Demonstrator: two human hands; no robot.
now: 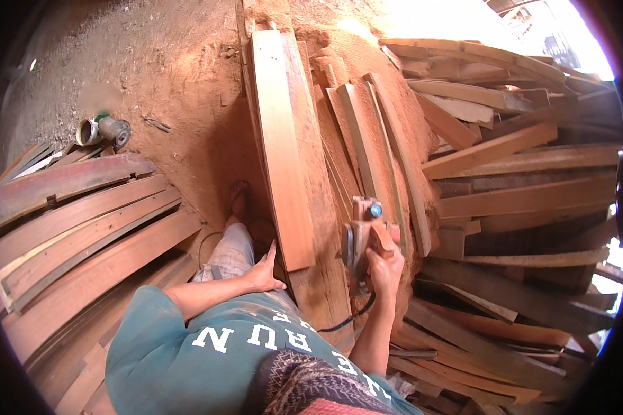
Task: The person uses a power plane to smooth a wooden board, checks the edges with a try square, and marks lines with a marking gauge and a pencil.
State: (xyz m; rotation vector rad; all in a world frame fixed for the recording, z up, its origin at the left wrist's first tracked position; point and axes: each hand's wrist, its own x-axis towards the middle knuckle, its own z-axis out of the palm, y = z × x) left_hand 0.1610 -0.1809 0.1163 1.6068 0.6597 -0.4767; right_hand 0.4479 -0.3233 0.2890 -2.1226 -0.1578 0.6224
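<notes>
The power planer (357, 245) is just to the right of the long pale board (280, 152), its body running roughly from 12 to 6 o'clock; whether it rests on what lies below or hangs slightly above, I cannot tell. The right hand (386, 266) has its grip wrapped around the planer's handle (382, 236), with the body of the tool at 10 o'clock from it. From that same grip the board's near end lies at 9 o'clock and its far end at 11, so its long axis runs nearly parallel with the planer's. The left hand (262, 272) is nearer the board: its grip is empty, fingers extended and thumb apart, beside the left edge by the near end, contact unclear. A dark cord (353, 319) trails from the planer toward 7 o'clock. Farther out in the view, heaped timber (533, 199) fills 3 o'clock, curved beams (76, 211) lie at 9, and a small grey machine (112, 130) and pliers (157, 124) lie at 10.
</notes>
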